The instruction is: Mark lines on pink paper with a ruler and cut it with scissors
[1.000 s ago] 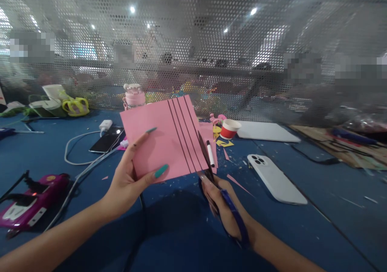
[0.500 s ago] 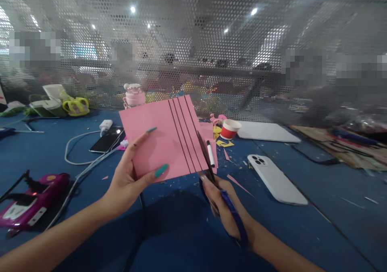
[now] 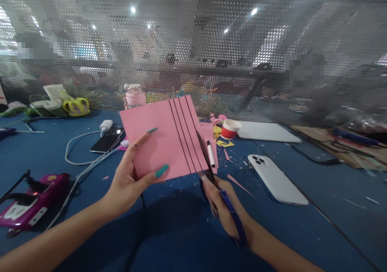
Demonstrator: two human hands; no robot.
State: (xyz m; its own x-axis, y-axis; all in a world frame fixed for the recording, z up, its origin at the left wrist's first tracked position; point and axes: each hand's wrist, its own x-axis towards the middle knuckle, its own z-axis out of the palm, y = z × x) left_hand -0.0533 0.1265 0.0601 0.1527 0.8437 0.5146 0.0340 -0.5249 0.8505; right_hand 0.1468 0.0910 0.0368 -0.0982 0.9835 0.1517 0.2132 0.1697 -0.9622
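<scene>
A pink sheet (image 3: 154,151) with several dark parallel lines near its right side is held up by my left hand (image 3: 128,179). The thumb lies on the front near the bottom edge, and one finger rests across the sheet. My right hand (image 3: 225,203) is wrapped round the blue-handled scissors (image 3: 234,219). Their dark blades lie along the sheet's right edge, near its lower right corner. Behind the blades are more pink paper (image 3: 208,131) and a white marker with a black cap (image 3: 211,154).
Right of the sheet are a red and white paper cup (image 3: 230,129), yellow scraps (image 3: 225,143) and a white phone (image 3: 276,179). A black phone (image 3: 107,139), white cables and a purple power strip (image 3: 36,201) lie left. A pink bottle (image 3: 134,95) stands behind.
The scissor handles have shifted very slightly in my right hand. The pink sheet and my left hand have hardly moved.
</scene>
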